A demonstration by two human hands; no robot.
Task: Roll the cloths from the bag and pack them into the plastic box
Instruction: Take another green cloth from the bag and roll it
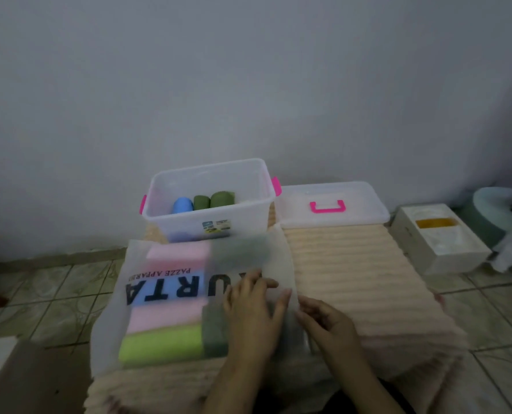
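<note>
A frosted white bag [165, 297] with black lettering lies on the ribbed beige mat [353, 270]. Folded cloths show through it: pink [177, 253], lime green [159, 345] and dark green [214, 330]. My left hand [253, 303] lies flat on the bag's right side with fingers spread. My right hand [326, 319] pinches the bag's right edge. Behind the bag stands the clear plastic box [171, 180] with pink latches. It holds a blue roll [182, 205] and two dark green rolls [213, 200].
The box's clear lid [353, 198] with a pink handle lies to the right of the box. A white tissue box [440, 237] sits further right on the tiled floor. A grey wall stands close behind. A brown surface fills the bottom left corner.
</note>
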